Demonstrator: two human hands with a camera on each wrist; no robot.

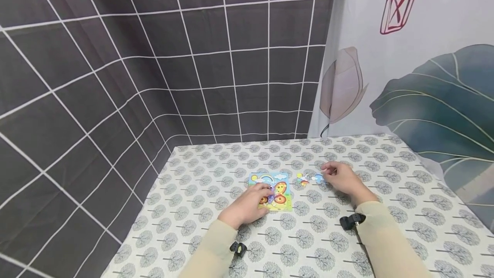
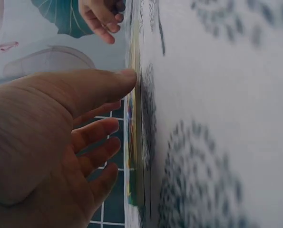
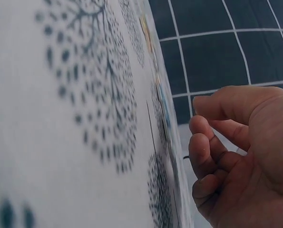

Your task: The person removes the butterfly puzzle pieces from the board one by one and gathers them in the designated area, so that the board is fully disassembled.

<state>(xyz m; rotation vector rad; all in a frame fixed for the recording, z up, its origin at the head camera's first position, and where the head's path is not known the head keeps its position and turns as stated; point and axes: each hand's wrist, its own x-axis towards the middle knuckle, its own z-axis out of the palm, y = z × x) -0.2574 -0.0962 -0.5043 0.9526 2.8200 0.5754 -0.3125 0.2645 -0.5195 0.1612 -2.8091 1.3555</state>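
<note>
A butterfly jigsaw puzzle in a flat tray [image 1: 285, 206] lies on the table, printed with a rainbow, clouds and a yellow sun. My left hand [image 1: 252, 203] rests over its left part, hiding some of the picture. In the left wrist view the thumb touches the tray's edge [image 2: 135, 185] and the other fingers spread loosely over its face. To the right lie two loose puzzle pieces, one yellow and red [image 1: 302, 179], one blue [image 1: 318, 178]. Right beside the blue one hovers my right hand [image 1: 342, 178], its fingers loosely bent with nothing seen between them.
A white cloth [image 1: 193, 213] printed with grey trees covers the table. Behind and to the left hangs a dark curtain [image 1: 208, 72] with white grid lines. At the right is a pale curtain [image 1: 359, 110] with flower and leaf prints.
</note>
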